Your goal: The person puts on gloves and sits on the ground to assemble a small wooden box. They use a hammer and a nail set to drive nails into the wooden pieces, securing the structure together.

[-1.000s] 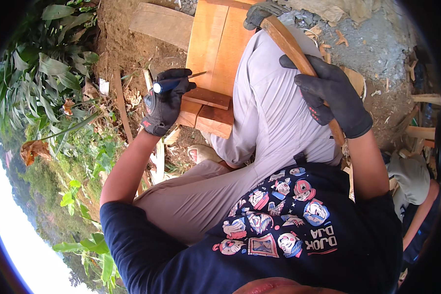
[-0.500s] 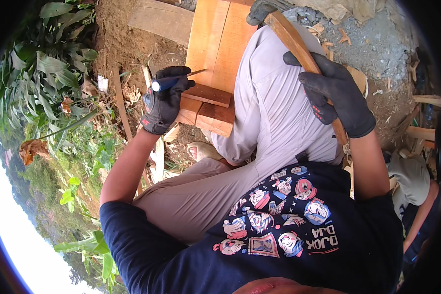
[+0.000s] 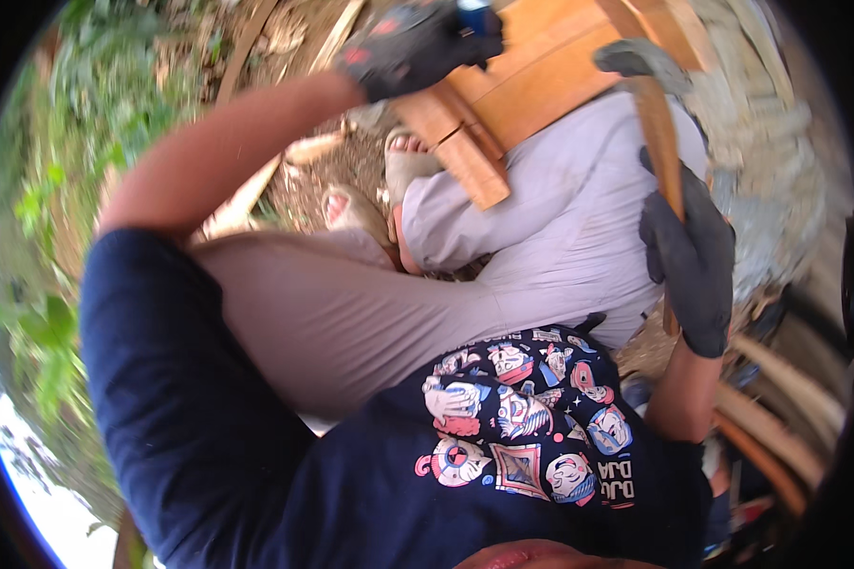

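Note:
My left hand (image 3: pixel 413 47), in a black glove, is raised over the wooden workpiece with its fingers closed round a blue-handled screwdriver (image 3: pixel 474 17); motion blurs it and its shaft is hidden. Beneath that hand lie the orange-brown boards (image 3: pixel 550 71), with a short wooden strip (image 3: pixel 473 114) across their near end. My right hand (image 3: pixel 693 261), also gloved, grips the wooden handle of a hammer (image 3: pixel 662 142) beside my right thigh. The hammer's grey metal head (image 3: pixel 640 62) points away from me, near the boards' right side.
My legs in light trousers (image 3: pixel 541 218) flank the boards, and my sandalled feet (image 3: pixel 413 156) stand below their near end. Wood scraps litter the dirt. Grey sheeting (image 3: pixel 769 199) lies at the right, long timber pieces (image 3: pixel 778 417) at the lower right, green plants (image 3: pixel 47 199) at the left.
The view has turned. My left hand, still holding the screwdriver, has moved up and right across the boards. In my right hand the hammer now stands more upright.

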The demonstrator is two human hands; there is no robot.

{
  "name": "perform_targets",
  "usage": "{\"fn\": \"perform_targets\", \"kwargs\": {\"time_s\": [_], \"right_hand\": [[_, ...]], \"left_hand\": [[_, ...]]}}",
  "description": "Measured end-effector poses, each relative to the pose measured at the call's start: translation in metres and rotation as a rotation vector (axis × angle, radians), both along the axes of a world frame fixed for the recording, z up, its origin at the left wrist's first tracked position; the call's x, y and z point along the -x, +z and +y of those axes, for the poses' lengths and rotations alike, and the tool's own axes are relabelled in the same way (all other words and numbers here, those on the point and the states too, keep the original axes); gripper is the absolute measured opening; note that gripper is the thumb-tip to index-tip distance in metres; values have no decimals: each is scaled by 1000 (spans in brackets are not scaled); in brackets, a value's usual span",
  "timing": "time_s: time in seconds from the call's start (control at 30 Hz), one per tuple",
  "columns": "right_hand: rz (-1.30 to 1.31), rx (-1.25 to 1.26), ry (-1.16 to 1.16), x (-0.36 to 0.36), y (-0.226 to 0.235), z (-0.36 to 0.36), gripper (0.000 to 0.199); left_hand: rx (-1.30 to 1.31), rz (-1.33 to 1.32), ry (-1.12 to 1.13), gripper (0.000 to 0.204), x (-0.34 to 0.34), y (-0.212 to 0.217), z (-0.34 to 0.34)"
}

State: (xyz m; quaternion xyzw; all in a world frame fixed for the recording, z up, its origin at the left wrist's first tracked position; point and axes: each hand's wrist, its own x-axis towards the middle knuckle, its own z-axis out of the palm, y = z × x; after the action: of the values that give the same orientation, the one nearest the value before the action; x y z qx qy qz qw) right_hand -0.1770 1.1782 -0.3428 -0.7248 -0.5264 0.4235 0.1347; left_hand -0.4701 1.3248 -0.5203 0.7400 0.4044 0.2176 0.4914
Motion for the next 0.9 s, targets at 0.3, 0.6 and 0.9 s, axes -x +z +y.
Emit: {"fn": "perform_targets", "kwargs": {"time_s": [0.3,0.6,0.9], "right_hand": [[-133,-148,114,56,26,17,40],[-116,-148,103,72,24,16,41],[-141,-122,132,72,16,9,42]], "left_hand": [[-16,44,81,32,6,17,10],[-19,26,82,33,4,12,16],[-19,65,45,34,2,20,20]]}}
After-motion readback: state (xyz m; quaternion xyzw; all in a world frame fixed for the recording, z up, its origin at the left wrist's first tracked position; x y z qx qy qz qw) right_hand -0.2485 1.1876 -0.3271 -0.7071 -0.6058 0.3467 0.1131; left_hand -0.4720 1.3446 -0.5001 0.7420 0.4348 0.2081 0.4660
